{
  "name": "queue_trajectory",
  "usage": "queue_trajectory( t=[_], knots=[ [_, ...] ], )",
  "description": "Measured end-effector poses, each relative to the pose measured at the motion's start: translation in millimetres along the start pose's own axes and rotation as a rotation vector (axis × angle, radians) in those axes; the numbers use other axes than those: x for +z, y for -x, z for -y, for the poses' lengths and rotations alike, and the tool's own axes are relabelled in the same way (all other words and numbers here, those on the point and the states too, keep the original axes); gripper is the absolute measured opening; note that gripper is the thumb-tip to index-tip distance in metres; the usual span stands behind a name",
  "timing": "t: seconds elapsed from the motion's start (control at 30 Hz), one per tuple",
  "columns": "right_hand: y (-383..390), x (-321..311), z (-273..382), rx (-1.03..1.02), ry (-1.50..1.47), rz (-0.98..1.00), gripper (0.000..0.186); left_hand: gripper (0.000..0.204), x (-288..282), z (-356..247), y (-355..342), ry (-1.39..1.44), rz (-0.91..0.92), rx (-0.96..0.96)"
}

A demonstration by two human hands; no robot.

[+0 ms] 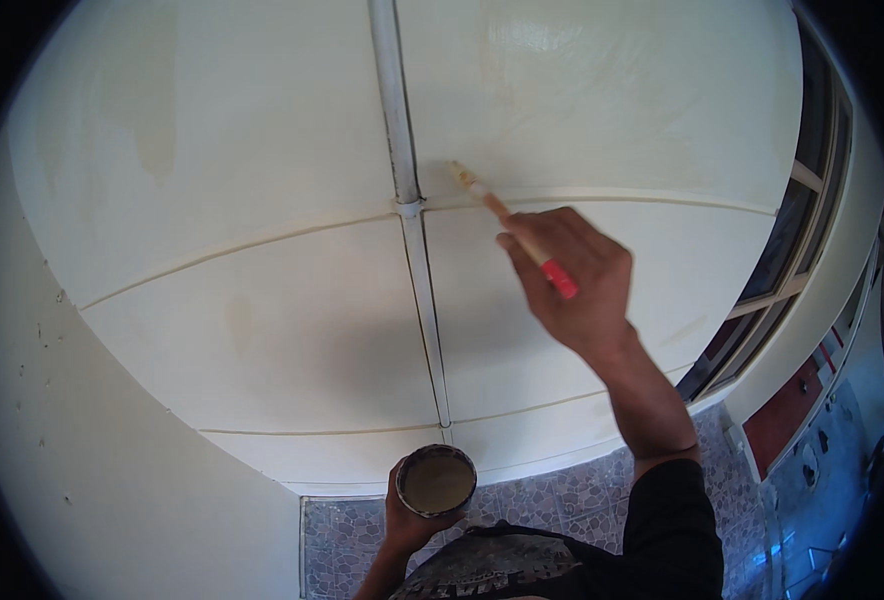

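Observation:
My right hand grips a slim wooden paintbrush with a red handle end, its pale tip angled up toward the cream panelled wall, just right of a vertical white pipe. I cannot tell whether the tip touches the surface. A collar sits on the pipe where a horizontal ridge crosses it. Low in the view, my left hand holds a round dark-rimmed container of beige, paint-like liquid.
Framed window panes run along the right. A plain side wall with small marks stands at left. Below are patterned floor tiles; a red panel and a bluish, cluttered floor area lie at far right.

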State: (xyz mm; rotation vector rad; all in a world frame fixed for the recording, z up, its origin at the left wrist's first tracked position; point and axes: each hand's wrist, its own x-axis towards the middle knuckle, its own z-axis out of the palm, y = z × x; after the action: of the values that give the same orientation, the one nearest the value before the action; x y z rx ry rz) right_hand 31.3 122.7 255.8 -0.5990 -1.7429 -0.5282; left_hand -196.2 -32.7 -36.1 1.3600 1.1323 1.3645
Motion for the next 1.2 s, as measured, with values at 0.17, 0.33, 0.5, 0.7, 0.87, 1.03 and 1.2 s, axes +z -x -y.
queue_trajectory(
  t=[0.17,0.33,0.5,0.7,0.87,1.03,1.2],
  knots=[
    [-55.5,-14.3,-12.3,-0.025,-0.039,0.249,0.018,0.117,0.2,9.4,6.7,-0.025,-0.026,0.014],
    [-141.9,-25.8,-31.9,-0.086,0.253,0.246,0.015,0.119,8.4,10.7,3.8,0.081,-0.039,-0.006],
    [-211.6,-34.8,-10.4,-0.325,0.477,-0.162,0.014,0.119,5.4,14.6,6.5,0.047,-0.05,0.021],
    [-157.4,4.2,-33.3,-0.478,0.731,0.135,0.024,0.119,3.3,16.1,8.5,0.022,-0.077,0.041],
    [-78.6,13.7,-15.5,-0.52,0.571,0.319,0.026,0.118,1.9,26.7,9.0,0.059,-0.081,0.014],
    [-51.9,7.8,-2.5,-0.509,0.485,0.566,0.022,0.117,1.8,21.6,5.5,0.085,-0.063,0.032],
    [-105.5,-21.3,-0.9,-0.279,0.212,0.548,0.016,0.117,3.9,26.8,9.5,0.102,-0.065,0.01]
  ],
)
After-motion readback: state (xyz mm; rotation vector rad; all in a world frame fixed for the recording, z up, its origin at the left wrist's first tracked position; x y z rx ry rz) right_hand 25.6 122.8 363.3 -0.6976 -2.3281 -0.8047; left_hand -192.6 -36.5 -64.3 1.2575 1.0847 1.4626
